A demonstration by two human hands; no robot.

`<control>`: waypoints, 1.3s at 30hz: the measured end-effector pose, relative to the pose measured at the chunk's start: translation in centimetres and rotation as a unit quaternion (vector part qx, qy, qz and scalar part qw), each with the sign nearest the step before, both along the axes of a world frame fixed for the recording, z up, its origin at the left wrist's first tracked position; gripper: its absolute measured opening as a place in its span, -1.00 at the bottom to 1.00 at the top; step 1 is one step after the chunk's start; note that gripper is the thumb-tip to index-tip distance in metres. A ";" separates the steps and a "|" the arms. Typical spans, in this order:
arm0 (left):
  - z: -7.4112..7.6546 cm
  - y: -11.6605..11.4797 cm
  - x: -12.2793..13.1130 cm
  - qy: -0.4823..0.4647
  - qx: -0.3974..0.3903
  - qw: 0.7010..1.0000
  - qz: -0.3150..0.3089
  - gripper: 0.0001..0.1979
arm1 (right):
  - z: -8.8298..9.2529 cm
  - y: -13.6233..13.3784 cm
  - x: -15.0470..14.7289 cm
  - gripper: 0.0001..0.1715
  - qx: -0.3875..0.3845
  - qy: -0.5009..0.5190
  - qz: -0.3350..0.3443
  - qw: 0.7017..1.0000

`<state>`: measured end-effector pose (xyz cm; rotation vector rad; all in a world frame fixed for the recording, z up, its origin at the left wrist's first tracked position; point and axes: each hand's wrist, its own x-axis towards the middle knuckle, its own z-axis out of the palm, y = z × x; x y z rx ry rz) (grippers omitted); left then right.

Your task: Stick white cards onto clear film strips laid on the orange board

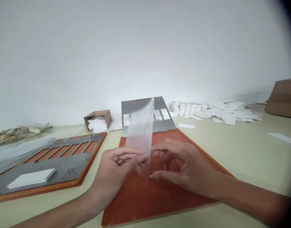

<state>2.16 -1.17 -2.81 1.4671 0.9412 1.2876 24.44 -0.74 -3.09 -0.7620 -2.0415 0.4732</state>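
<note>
My left hand [126,163] pinches the lower end of a translucent plastic sheet [142,126], which stands up from the fingers and curls at its top. Close on its right, my right hand [178,164] is held with thumb and fingers apart, and nothing shows between them. Both hands are over a reddish-brown board [145,202]. Hinged at the board's far edge, a grey metal plate [140,104] with rectangular cutouts leans up. The plastic sheet hides part of that plate.
A second board with a slotted grey plate [67,164] lies left, bearing a white block [32,178]. Behind are a small cardboard box [108,117] of white pieces, stacked white cards [183,108] and loose white cards [228,114]. Another cardboard box [283,98] stands far right.
</note>
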 end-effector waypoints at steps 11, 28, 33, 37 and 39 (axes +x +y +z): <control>0.5 -1.2 0.7 0.093 0.064 0.993 -0.023 -0.87 | -0.2 -1.9 -0.5 -0.82 0.250 -0.064 -0.070 0.964; -0.4 -1.4 0.3 0.135 0.183 0.969 -0.094 -0.73 | -0.8 -1.3 0.6 -0.63 0.436 -0.149 -0.066 0.885; -1.0 -1.2 0.1 0.177 0.219 0.955 -0.095 -0.80 | -1.0 -0.7 0.8 -0.64 0.411 -0.190 -0.056 0.890; -0.7 -1.1 0.0 0.230 0.267 0.933 -0.076 -0.82 | -1.0 -0.8 0.7 -0.71 0.404 -0.212 -0.060 0.888; -0.5 -1.1 0.0 0.248 0.283 0.924 -0.072 -0.80 | -0.9 -0.9 0.6 -0.72 0.400 -0.218 -0.064 0.888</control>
